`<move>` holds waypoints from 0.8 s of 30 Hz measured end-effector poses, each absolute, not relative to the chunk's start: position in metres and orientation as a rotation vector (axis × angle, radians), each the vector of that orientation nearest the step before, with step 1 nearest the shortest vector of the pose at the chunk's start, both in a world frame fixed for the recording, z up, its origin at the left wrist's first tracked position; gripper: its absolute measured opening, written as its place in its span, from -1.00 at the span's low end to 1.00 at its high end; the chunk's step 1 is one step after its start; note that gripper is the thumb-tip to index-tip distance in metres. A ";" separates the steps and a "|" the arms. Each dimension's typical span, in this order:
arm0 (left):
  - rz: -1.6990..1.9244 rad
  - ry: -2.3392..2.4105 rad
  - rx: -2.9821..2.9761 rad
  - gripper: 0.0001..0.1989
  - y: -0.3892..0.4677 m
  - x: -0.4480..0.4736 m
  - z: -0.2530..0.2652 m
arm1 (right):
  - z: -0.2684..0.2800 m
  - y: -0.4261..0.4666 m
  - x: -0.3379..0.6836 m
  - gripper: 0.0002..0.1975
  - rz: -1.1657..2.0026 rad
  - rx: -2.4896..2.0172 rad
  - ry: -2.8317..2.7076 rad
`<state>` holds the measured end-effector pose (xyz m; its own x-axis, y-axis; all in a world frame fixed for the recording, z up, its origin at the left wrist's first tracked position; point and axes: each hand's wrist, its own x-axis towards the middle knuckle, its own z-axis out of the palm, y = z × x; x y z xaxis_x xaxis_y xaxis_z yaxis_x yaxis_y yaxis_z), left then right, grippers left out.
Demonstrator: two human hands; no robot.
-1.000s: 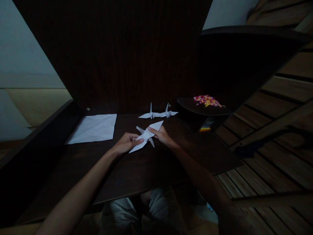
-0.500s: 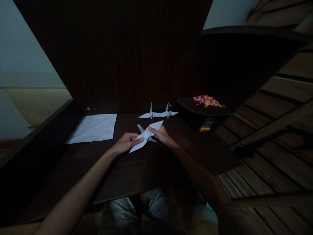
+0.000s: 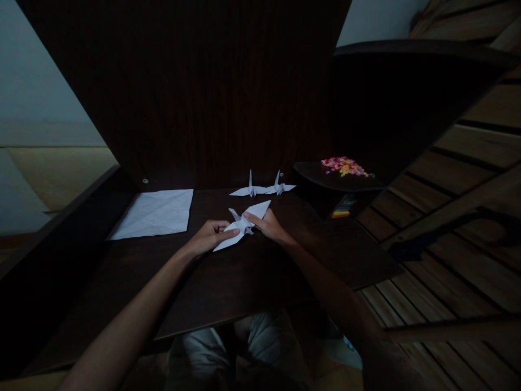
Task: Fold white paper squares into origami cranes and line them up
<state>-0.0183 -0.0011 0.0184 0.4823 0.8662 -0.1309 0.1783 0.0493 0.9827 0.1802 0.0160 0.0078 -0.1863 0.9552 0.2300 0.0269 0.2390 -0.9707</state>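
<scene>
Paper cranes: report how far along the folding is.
Done: two cranes stand at the back of the desk. In hand: a third crane, a wing pinched in each of the left hand and right hand. Left: one creased sheet lies flat, unfolded.

One head-worn camera looks forward and down from close above the dark bench [image 3: 228,293]. Both forearms enter from the frame's lower edge. The back panel fills the upper centre.

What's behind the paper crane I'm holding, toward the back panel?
Behind the held crane, two finished cranes stand side by side on the dark desk. The left hand and right hand grip its wings; the desk beneath it is covered.
</scene>
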 end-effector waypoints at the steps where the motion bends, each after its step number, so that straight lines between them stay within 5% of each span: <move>1: 0.681 0.974 1.459 -0.63 -0.001 -0.018 0.018 | 0.008 0.016 0.180 -0.68 1.132 -0.976 -1.483; 24: 0.738 0.953 1.404 -0.62 0.000 -0.018 0.012 | 0.009 0.011 0.176 -0.73 1.127 -0.941 -1.553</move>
<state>-0.0182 -0.0004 0.0116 0.4583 0.8821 -0.1088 0.1154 0.0624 0.9914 0.1755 0.0115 0.0086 -0.2386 0.9366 0.2566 0.0467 0.2749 -0.9603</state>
